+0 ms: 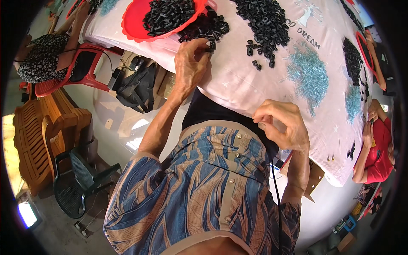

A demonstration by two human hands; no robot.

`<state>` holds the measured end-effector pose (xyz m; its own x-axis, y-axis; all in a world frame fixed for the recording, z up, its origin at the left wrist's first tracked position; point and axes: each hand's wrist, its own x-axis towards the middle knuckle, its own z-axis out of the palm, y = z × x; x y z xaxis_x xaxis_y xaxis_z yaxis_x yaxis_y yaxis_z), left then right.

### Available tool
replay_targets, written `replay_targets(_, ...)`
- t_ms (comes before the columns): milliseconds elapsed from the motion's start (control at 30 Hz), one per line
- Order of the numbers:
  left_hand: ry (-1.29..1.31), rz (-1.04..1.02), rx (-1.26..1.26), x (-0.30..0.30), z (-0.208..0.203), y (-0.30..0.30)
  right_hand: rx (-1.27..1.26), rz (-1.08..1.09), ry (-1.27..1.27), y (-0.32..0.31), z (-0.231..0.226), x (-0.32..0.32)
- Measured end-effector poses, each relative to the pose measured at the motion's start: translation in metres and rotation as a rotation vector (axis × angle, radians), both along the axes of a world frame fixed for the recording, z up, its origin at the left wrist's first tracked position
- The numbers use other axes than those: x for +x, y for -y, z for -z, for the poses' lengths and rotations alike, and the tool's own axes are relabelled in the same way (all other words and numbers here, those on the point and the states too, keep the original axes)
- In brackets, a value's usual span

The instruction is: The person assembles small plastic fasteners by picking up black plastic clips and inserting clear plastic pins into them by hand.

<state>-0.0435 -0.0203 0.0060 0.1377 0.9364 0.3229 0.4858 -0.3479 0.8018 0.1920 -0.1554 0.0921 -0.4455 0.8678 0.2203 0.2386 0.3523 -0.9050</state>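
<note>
My left hand (191,63) is at the table edge below the red basin, thumb and forefinger closed on a small black plastic part (211,46). Just beyond its fingertips lies a loose heap of black parts (208,26). My right hand (284,123) is held over the near table edge with its fingers curled and the thumb close to the forefinger; whatever it holds, if anything, is too small to make out. The scalloped red basin (132,22), full of black parts, sits at the far left. A larger pile of black parts (265,25) spreads in the middle.
The pink tablecloth (229,85) bears a heap of small, shiny bluish pieces (309,78) to the right. Co-workers sit at the left and right, one in a red shirt (379,151). A wooden bench (51,131), a green chair (80,178) and a black bag (138,89) stand left.
</note>
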Motion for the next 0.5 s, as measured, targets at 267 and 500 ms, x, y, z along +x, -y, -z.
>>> replay_targets(267, 0.260, 0.099, -0.043, -0.004, 0.000, 0.005, -0.142, 0.657, -0.066, 0.015, 0.006, 0.041)
replay_targets(500, 0.547, 0.467, -0.358, 0.045, -0.013, 0.038, -0.106, 1.003, 0.031, 0.031, 0.032, 0.061)
